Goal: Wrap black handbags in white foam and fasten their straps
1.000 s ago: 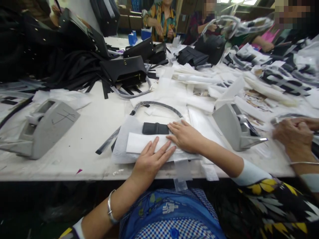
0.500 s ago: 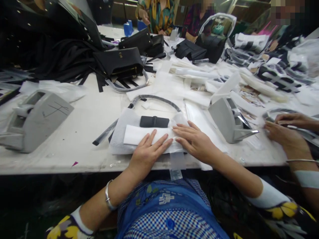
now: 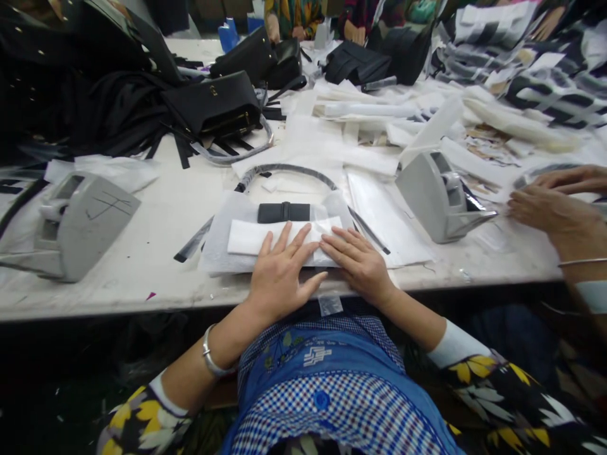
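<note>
Beneath left grip (image 3: 279,273) and right grip (image 3: 361,264): white strip (image 3: 244,237), lying flat.

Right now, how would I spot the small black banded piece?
Find two grey dispensers on the white table. Between them, the left hand rests on a white strip; the piece lies just beyond it. Unlike the curved handle beyond, it's rectangular, with a central band.

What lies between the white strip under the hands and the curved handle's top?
The head view shows a black banded piece, then white scraps.
</note>
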A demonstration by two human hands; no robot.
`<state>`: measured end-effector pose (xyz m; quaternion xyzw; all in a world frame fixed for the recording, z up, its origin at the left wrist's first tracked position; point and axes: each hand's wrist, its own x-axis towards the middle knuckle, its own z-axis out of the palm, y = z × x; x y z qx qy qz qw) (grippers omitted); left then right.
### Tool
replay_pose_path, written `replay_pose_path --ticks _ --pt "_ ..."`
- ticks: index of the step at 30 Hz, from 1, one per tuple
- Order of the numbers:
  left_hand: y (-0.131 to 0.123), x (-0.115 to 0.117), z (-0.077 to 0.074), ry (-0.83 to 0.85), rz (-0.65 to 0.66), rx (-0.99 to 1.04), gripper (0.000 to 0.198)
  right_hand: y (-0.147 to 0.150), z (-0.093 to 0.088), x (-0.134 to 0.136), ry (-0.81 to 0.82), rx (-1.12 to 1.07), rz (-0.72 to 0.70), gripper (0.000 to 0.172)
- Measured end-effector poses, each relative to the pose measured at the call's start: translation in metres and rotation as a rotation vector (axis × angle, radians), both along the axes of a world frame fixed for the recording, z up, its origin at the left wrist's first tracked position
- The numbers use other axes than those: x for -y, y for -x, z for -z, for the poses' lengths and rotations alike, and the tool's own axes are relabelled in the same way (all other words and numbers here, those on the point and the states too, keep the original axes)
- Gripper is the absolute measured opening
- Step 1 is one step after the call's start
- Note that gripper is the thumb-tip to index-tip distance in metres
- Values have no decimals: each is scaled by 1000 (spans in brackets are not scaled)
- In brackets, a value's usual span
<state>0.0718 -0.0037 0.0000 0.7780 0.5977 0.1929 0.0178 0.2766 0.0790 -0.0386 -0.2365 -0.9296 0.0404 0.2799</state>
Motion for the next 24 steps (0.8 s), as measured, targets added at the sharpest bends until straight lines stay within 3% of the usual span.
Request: replay_pose_path --ticks 6,9,12,15,18,24 --pt "-7 -6 30 -232 10 3 36 -9 -14 11 49 37 -15 45" --pt "-5 -7 34 -273 19 22 30 -30 -15 31 4 4 -144 52" --pt "-5 -6 34 -273 28 12 32 -44 -3 52 9 79 -282 61" --pt "-6 -6 34 -306 27 -20 36 -37 14 61 -9 114 -276 47" --pt "-6 -6 36 -334 27 -69 39 -17 25 60 -39 -14 -255 38" --pt "-7 -7 39 -375 7 -95 38 -4 22 68 57 -232 -216 32"
